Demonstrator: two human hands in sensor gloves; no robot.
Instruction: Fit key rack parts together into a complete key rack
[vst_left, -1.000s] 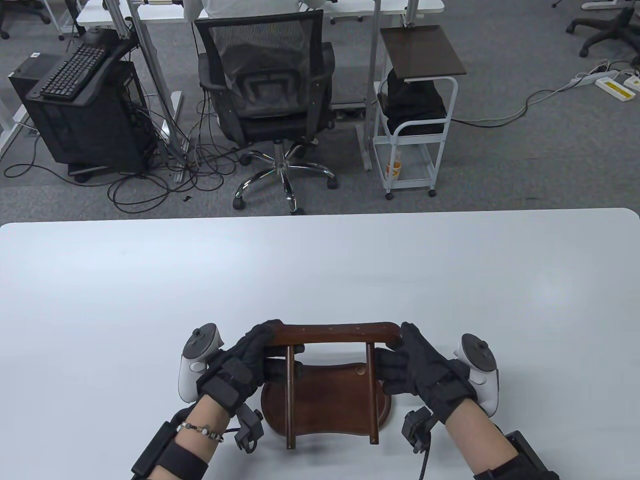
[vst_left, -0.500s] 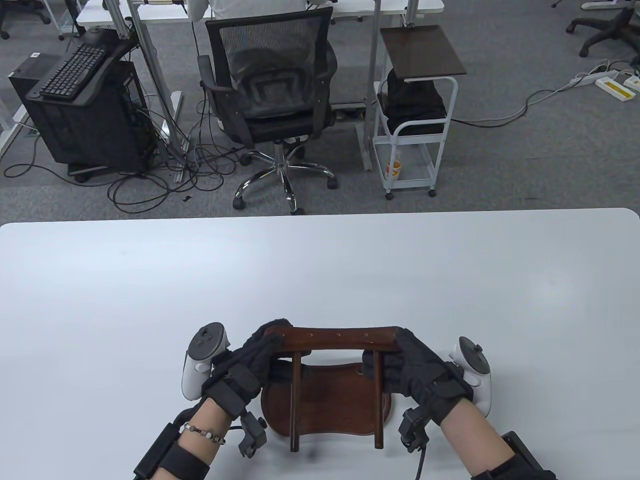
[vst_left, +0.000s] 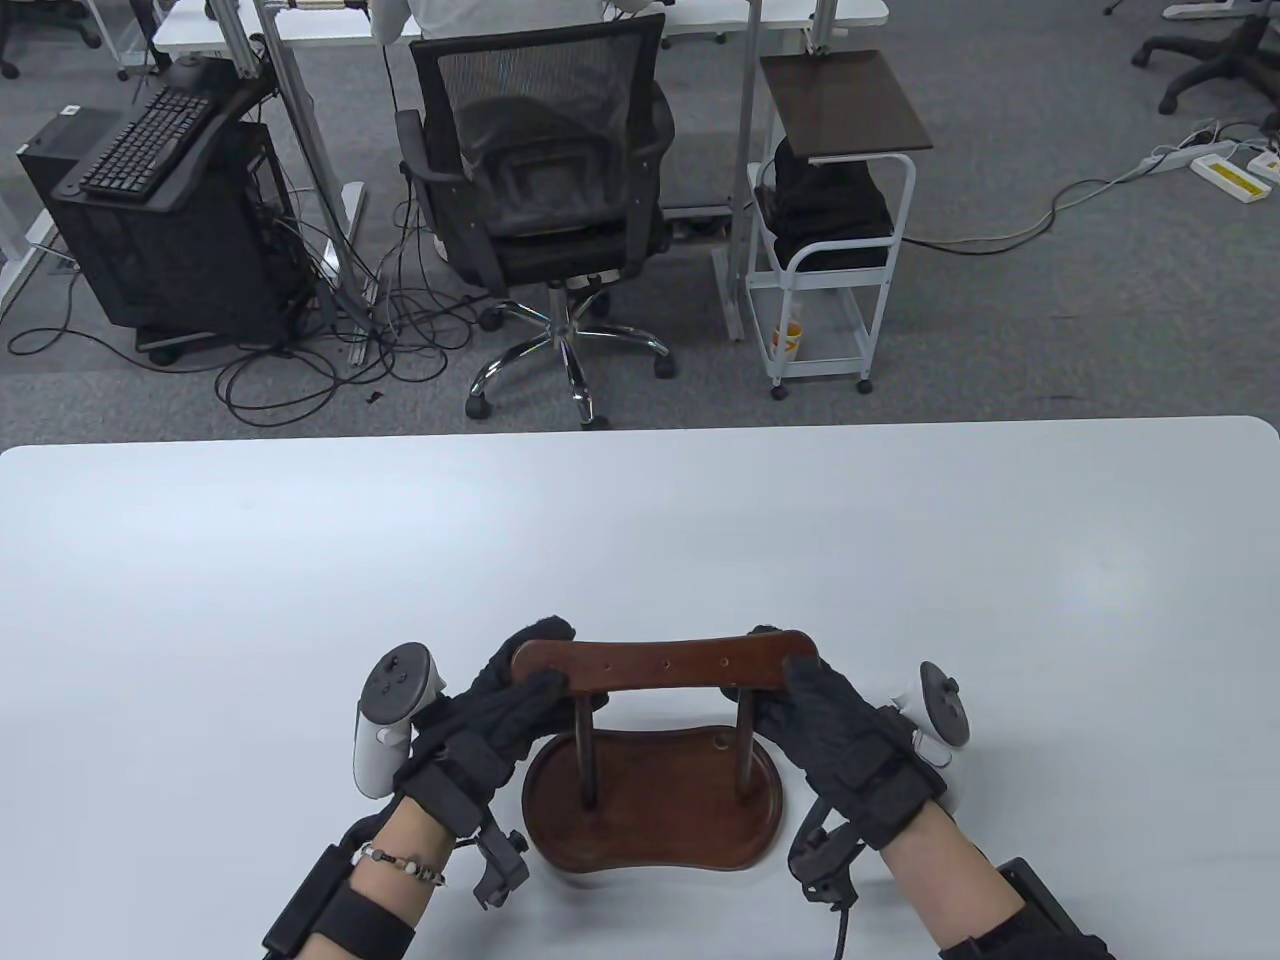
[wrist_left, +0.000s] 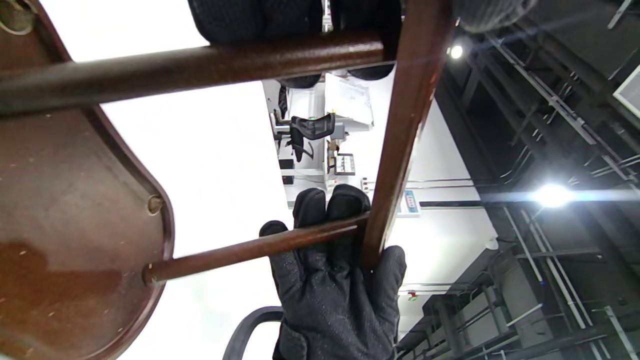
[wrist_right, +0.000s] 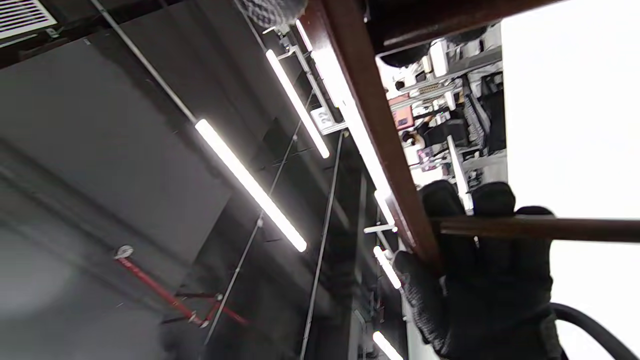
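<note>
A dark brown wooden key rack stands near the table's front edge: a top bar (vst_left: 665, 662) on two thin posts (vst_left: 588, 752) over a kidney-shaped base (vst_left: 655, 805). My left hand (vst_left: 505, 700) grips the bar's left end and my right hand (vst_left: 812, 705) grips its right end. In the left wrist view the far post (wrist_left: 255, 247) meets the base (wrist_left: 65, 210) at its edge, and the bar (wrist_left: 400, 130) runs down to my right hand (wrist_left: 332, 280). The right wrist view shows the bar (wrist_right: 375, 130), one post (wrist_right: 540, 227) and my left hand (wrist_right: 490, 280).
The white table (vst_left: 640, 540) stretches far and wide beyond the rack. Past its far edge are an office chair (vst_left: 540, 200), a computer tower (vst_left: 170, 230) and a small white trolley (vst_left: 830, 220) on grey carpet.
Both hands have tipped the bar and posts upright, from leaning toward me to standing on the base. The post feet have moved from the base's front edge onto its middle.
</note>
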